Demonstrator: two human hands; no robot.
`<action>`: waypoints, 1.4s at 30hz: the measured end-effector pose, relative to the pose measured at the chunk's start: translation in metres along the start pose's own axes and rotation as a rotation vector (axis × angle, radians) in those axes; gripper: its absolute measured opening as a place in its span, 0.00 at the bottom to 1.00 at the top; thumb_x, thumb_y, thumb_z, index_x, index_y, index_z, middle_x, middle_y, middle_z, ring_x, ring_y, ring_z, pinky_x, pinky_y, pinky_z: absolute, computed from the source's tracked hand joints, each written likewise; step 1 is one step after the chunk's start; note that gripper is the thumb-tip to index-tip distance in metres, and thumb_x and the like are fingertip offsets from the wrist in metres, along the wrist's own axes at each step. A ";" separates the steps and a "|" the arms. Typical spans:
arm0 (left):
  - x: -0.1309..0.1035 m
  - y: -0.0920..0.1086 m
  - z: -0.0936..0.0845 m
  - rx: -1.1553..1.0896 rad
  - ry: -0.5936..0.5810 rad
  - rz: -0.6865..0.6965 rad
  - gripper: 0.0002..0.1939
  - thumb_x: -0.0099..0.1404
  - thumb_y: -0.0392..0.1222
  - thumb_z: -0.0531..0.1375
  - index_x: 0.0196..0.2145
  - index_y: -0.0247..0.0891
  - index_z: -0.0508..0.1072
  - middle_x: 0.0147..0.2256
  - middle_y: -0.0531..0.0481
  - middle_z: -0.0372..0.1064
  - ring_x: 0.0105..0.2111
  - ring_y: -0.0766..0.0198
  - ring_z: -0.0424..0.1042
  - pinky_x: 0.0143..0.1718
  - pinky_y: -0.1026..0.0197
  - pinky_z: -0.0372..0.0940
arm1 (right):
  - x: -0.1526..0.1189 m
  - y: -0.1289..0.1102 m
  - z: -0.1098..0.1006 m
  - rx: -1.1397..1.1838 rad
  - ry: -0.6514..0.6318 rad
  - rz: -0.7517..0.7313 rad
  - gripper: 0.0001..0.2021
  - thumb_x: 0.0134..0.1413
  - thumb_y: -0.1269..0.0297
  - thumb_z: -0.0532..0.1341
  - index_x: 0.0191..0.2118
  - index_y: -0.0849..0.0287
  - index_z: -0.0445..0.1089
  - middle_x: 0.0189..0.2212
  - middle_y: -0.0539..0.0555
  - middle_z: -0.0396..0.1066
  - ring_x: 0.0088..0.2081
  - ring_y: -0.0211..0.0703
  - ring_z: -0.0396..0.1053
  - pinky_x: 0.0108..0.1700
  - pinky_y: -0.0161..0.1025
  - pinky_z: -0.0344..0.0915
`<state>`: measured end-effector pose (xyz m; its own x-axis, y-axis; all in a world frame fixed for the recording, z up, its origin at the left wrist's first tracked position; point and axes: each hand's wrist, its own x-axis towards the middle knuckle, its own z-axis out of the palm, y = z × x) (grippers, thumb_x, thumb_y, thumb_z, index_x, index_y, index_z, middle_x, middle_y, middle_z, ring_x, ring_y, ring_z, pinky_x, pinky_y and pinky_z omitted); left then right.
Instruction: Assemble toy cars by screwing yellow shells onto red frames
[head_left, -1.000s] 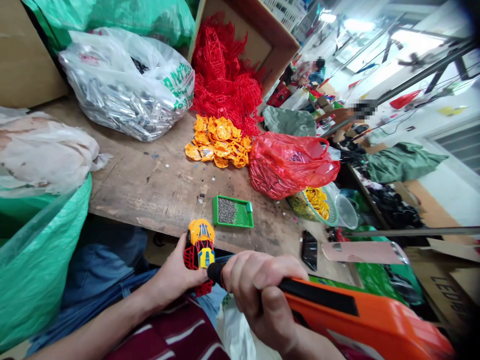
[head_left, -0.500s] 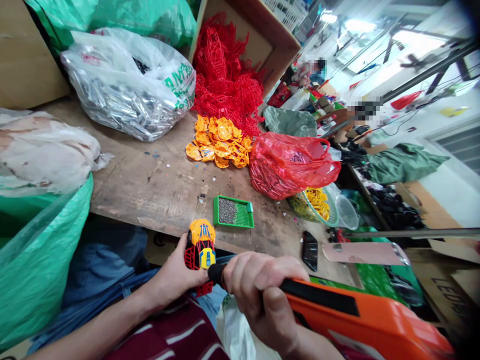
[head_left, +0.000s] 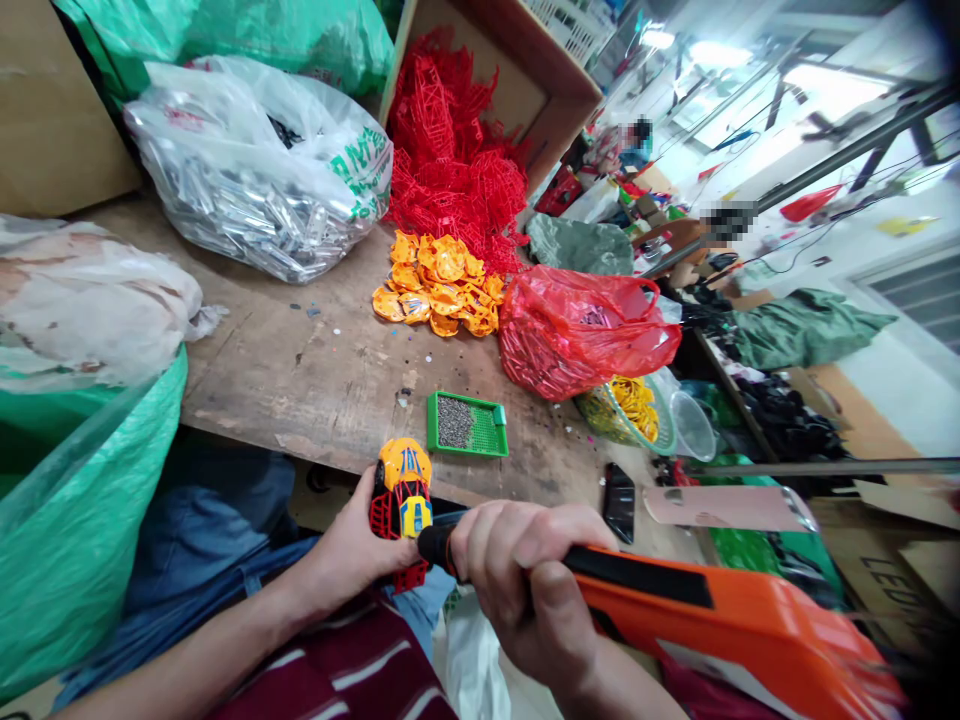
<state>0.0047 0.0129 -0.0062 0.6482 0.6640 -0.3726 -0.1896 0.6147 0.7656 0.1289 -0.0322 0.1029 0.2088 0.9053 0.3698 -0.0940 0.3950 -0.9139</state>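
Note:
A toy car (head_left: 406,470) with an orange hood, yellow roof and red frame is held at the table's front edge. My left hand (head_left: 358,540) is wrapped round its side, the thumb by its rear. Closed round the front of an orange and black electric screwdriver (head_left: 750,610) is my right hand (head_left: 525,575). The tool's black nose meets the car just behind the yellow roof; the bit's tip is hidden. Beyond the car lies a green tray (head_left: 491,432) with small grey screws (head_left: 453,420) in its left part.
Orange car hoods (head_left: 442,283) lie piled before red plastic frames (head_left: 457,160) spilling from a tipped carton. A clear bag (head_left: 259,190) of silvery parts stands left, a red bag (head_left: 585,335) right. Farther right are a basket (head_left: 664,415) of yellow parts and a black phone (head_left: 619,503).
The rear end of the screwdriver has dipped slightly, and its nose stays against the car. My left hand and the toy car have barely moved.

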 end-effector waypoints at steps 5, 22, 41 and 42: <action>0.001 -0.003 0.000 0.003 0.002 0.012 0.35 0.51 0.40 0.71 0.53 0.41 0.60 0.41 0.50 0.73 0.39 0.59 0.73 0.43 0.56 0.69 | 0.007 -0.002 0.001 0.078 0.012 -0.009 0.06 0.65 0.63 0.55 0.35 0.54 0.65 0.16 0.41 0.55 0.17 0.34 0.57 0.27 0.37 0.64; 0.000 0.000 0.000 -0.003 0.041 -0.009 0.37 0.51 0.39 0.71 0.55 0.40 0.58 0.44 0.48 0.71 0.40 0.59 0.72 0.44 0.57 0.68 | 0.039 0.019 0.010 0.119 0.250 -0.028 0.11 0.63 0.66 0.56 0.28 0.55 0.59 0.13 0.38 0.51 0.14 0.31 0.49 0.23 0.31 0.60; -0.002 0.001 0.000 0.017 0.037 -0.002 0.37 0.51 0.41 0.71 0.55 0.40 0.59 0.44 0.49 0.71 0.40 0.59 0.72 0.44 0.56 0.68 | 0.039 0.026 0.006 0.145 0.236 -0.008 0.11 0.63 0.66 0.56 0.28 0.55 0.59 0.13 0.39 0.51 0.14 0.31 0.50 0.23 0.31 0.60; -0.002 0.002 0.000 0.017 0.035 -0.002 0.37 0.51 0.41 0.71 0.54 0.40 0.59 0.44 0.49 0.71 0.40 0.59 0.72 0.44 0.56 0.68 | 0.039 0.026 0.006 0.146 0.233 -0.012 0.11 0.63 0.66 0.56 0.28 0.55 0.59 0.14 0.39 0.51 0.14 0.31 0.50 0.23 0.31 0.60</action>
<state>0.0032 0.0128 -0.0045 0.6223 0.6776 -0.3919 -0.1757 0.6088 0.7736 0.1288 0.0144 0.0949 0.4272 0.8469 0.3166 -0.2263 0.4391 -0.8695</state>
